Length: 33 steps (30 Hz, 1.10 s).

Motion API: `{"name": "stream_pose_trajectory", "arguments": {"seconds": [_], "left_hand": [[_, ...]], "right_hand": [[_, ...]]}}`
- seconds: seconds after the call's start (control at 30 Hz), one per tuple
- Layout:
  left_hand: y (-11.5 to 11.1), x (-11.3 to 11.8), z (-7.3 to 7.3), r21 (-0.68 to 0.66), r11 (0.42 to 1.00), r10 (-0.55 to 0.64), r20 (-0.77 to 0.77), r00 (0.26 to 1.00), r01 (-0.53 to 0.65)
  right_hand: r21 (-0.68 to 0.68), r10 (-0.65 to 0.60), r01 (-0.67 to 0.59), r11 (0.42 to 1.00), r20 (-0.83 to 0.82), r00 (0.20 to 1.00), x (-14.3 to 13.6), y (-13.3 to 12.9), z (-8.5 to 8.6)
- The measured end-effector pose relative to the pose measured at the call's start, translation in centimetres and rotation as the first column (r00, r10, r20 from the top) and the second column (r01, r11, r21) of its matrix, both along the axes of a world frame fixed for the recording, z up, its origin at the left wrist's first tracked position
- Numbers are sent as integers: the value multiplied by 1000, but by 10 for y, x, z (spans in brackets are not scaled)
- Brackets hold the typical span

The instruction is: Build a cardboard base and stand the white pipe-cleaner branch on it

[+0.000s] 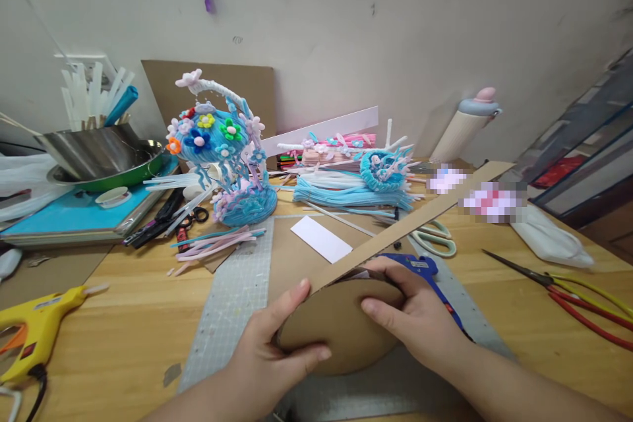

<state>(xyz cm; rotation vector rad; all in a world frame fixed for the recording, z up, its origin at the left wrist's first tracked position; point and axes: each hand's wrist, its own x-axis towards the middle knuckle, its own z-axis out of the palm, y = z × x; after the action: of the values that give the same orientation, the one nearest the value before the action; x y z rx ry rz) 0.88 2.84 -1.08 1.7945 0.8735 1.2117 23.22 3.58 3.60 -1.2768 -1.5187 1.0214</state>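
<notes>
Between my two hands is a round cardboard disc (341, 326), tilted above the cutting mat. A long cardboard strip (405, 231) runs along its upper edge and sticks out to the upper right. My left hand (277, 336) grips the disc's left side, thumb on the face and a finger at the strip's near end. On the right, my right hand (410, 306) pinches the disc's upper rim, its thumb on the face and its fingers behind. Just beyond the disc lie a white paper rectangle (321, 239) and a blue glue gun (420, 267), partly hidden by my right hand.
A grey cutting mat (222, 323) lies beneath. Behind stand a pipe-cleaner flower lamp (212, 138) and bundles of blue pipe cleaners (341, 191). A yellow glue gun (44, 326) is at left; green-handled scissors (435, 241) and red-yellow-handled scissors (558, 287) are at right.
</notes>
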Motion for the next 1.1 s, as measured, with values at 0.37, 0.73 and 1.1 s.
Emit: {"name": "stream_pose_trajectory", "arguments": {"seconds": [0.37,0.73,1.1], "left_hand": [[1,2,4,72,997,24,-52,998,-20],[4,-8,2,446,894,128,-199,972,-27],[8,-6,10,390,921,85,-161,983,-15]], "right_hand": [[39,-5,5,999,-4,1000,-1,-1,3],[83,136,-138,987,25,990,8,-4,12],[484,145,-235,843,216,965,19,-10,32]]}}
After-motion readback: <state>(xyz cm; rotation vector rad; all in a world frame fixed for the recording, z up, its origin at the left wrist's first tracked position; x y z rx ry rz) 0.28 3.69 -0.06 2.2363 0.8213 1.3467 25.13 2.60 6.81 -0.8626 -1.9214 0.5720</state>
